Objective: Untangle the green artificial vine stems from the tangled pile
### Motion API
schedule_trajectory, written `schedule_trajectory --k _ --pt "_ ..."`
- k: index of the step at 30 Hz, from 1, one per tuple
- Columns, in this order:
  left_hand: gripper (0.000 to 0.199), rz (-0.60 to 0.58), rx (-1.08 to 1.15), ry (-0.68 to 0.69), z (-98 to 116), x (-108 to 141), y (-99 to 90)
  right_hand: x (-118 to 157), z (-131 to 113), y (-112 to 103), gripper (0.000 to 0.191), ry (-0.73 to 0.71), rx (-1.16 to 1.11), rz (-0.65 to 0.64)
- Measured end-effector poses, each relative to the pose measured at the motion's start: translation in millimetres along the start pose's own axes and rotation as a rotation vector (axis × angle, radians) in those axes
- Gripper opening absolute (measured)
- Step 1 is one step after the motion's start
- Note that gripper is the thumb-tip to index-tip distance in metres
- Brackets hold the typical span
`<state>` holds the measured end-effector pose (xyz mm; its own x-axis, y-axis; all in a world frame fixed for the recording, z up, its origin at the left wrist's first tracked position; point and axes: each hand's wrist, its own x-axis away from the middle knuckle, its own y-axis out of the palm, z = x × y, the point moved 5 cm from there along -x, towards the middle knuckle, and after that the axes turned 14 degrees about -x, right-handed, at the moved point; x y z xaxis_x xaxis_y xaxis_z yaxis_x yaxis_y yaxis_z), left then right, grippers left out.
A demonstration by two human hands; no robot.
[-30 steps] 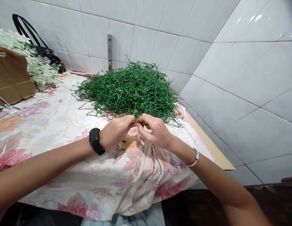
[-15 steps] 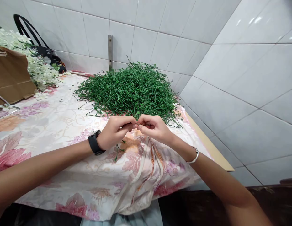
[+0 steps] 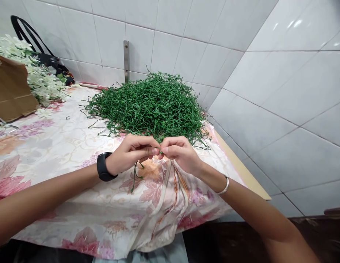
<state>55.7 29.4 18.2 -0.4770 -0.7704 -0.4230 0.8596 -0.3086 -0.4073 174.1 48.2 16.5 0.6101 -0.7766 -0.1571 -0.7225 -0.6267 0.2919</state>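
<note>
My left hand [image 3: 135,151] and my right hand [image 3: 182,153] meet fingertip to fingertip in front of a large heap of thin green artificial flower stems [image 3: 150,104]. Both are closed in a pinch on a small green stem [image 3: 160,151] between them. Most of that stem is hidden by the fingers. Below my left hand hangs a branched piece of green stem [image 3: 134,177]; whether it joins the pinched part I cannot tell. A black band circles my left wrist, a silver bangle my right.
A flowered cloth [image 3: 62,146] covers the table, bunched near the front edge. On the left are white artificial flowers [image 3: 46,80], a brown cardboard box [image 3: 12,87] and a dark bag [image 3: 56,65]. Tiled walls rise behind and to the right; a metal bracket [image 3: 126,60] is at the back wall.
The view has shifted slightly. My fingers have changed their pinch a little, and a bit of green now shows between the fingertips. The heap looks the same.
</note>
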Motion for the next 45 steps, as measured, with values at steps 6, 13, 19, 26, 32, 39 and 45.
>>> schedule_trajectory --k 6,13,19,26,32,39,45 --pt "0.009 -0.011 0.053 -0.032 2 2 0.0 2 -2 4 0.007 0.035 -0.058 -0.039" --pt "0.008 -0.061 0.112 -0.030 9 3 -2.3 7 4 9 0.008 0.132 -0.198 -0.090" --pt "0.011 -0.075 0.195 -0.090 2 3 -0.7 7 3 11 0.007 0.146 -0.166 -0.168" --pt "0.011 -0.089 0.223 -0.118 1 2 1.0 7 9 11 0.010 0.153 -0.243 -0.174" --pt "0.011 -0.114 0.217 -0.111 1 3 4.0 7 14 10 0.007 0.142 -0.270 -0.138" --pt "0.014 -0.154 0.214 -0.159 0 5 8.9 6 17 10 0.009 0.153 -0.272 -0.103" --pt "0.013 -0.188 0.201 -0.154 -2 5 12.8 6 21 8 0.010 0.186 -0.261 -0.108"
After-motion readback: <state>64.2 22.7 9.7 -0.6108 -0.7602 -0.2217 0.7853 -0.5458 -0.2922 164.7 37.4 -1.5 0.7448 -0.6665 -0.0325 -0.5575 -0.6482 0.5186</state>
